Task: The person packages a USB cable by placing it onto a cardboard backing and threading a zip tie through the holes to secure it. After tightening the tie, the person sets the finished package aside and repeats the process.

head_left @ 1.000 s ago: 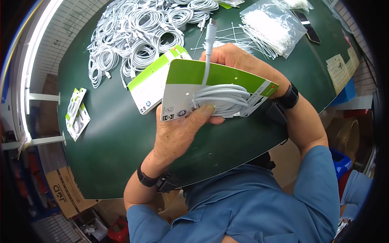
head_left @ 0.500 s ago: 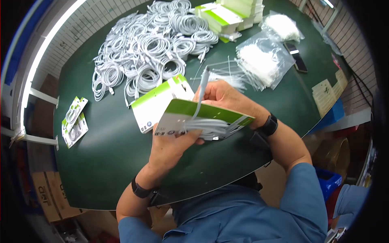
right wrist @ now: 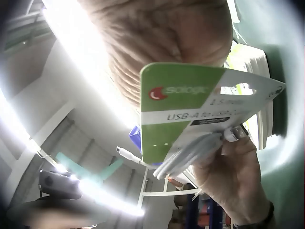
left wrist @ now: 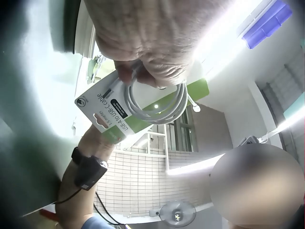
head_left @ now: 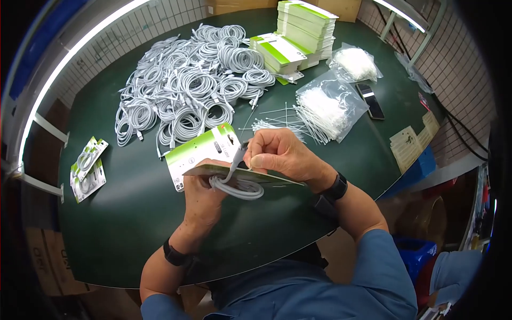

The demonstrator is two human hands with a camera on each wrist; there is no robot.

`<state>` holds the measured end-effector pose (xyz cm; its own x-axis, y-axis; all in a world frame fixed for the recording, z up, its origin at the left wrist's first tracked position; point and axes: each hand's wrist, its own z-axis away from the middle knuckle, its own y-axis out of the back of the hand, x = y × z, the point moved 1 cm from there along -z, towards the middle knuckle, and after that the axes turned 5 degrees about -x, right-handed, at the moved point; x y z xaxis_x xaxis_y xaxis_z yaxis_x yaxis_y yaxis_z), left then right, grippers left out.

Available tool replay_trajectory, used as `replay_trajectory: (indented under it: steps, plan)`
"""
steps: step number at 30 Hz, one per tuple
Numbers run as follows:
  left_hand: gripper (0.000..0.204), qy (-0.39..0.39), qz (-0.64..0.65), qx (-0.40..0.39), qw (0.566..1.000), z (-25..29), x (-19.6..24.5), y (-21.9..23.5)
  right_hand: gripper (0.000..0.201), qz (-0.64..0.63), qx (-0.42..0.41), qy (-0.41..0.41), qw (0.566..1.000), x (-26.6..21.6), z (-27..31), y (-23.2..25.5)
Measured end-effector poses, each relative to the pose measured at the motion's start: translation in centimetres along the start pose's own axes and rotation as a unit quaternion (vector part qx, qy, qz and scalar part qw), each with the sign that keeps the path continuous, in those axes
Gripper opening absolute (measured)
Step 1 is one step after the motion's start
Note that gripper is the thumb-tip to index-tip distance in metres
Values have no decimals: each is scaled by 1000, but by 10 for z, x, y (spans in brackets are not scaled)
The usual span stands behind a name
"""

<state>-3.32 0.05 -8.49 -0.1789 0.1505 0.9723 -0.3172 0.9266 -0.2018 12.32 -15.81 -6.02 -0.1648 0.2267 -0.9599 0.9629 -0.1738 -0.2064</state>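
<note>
A cardboard packaging card (right wrist: 186, 109), green and white and printed "USB-A to USB-C", is held in the air over the table's near side. My left hand (head_left: 205, 205) grips it together with a coiled grey-white USB cable (head_left: 240, 189). In the head view the card is tilted almost edge-on, with the coil on the side toward me. One cable connector (head_left: 241, 153) sticks up past the card's far edge. Beside that connector, my right hand (head_left: 285, 157) pinches at the edge with thumb and curled fingers. Another printed card (head_left: 200, 154) lies on the table just beyond.
A big heap of coiled cables (head_left: 186, 80) covers the back left. Stacks of cards (head_left: 304, 32) stand at the back. White cable ties (head_left: 280, 120) lie loose before a plastic bag of ties (head_left: 328, 109), near a phone (head_left: 370, 101). Two packed cards (head_left: 88, 168) lie far left.
The card has tipped from facing me to nearly edge-on. My right hand has come from behind it to its far edge. The head view now takes in more of the table's back.
</note>
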Motion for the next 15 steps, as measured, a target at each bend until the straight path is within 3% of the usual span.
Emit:
replay_trajectory:
  steps: [2,6,10,13,15]
  plan:
    - [29,20,88,23,996,2,9,-7,7,-4,27,9,1000,1,0,-2]
    - [31,89,116,39,989,4,12,-1,13,-85,80,0,993,-12,0,12]
    - [36,65,130,63,987,5,23,-8,25,-32,126,26,991,-21,2,16]
    - [38,70,130,64,987,7,19,-8,30,266,105,23,958,-19,2,7]
    - [39,78,126,65,987,12,18,-6,29,282,117,29,952,-18,4,4]
